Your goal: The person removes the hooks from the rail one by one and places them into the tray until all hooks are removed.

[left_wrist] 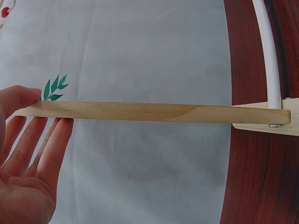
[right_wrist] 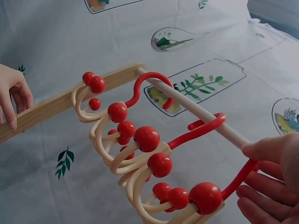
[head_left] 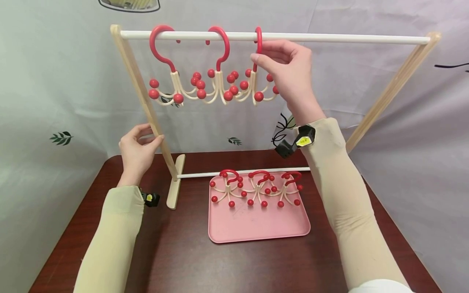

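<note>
Three cream hangers with red hooks and red ball tips hang side by side on the white top rod (head_left: pixel 329 38). My right hand (head_left: pixel 293 73) pinches the red hook (head_left: pixel 259 47) of the rightmost one, which sits over the rod; in the right wrist view, the thumb of the right hand (right_wrist: pixel 271 177) lies by the rod. My left hand (head_left: pixel 137 150) grips the left wooden post (head_left: pixel 141 89) of the rack; the left wrist view shows the left hand's (left_wrist: pixel 32 154) thumb and fingers on opposite sides of the post (left_wrist: pixel 140 112).
On the dark red table (head_left: pixel 183 252), a pink tray (head_left: pixel 256 228) holds three more such hangers (head_left: pixel 228 188) along its far side. Behind it runs the lower white rod (head_left: pixel 198 175), near the rack's wooden foot (head_left: pixel 176 183). The right post (head_left: pixel 392 93) stands beyond my right forearm.
</note>
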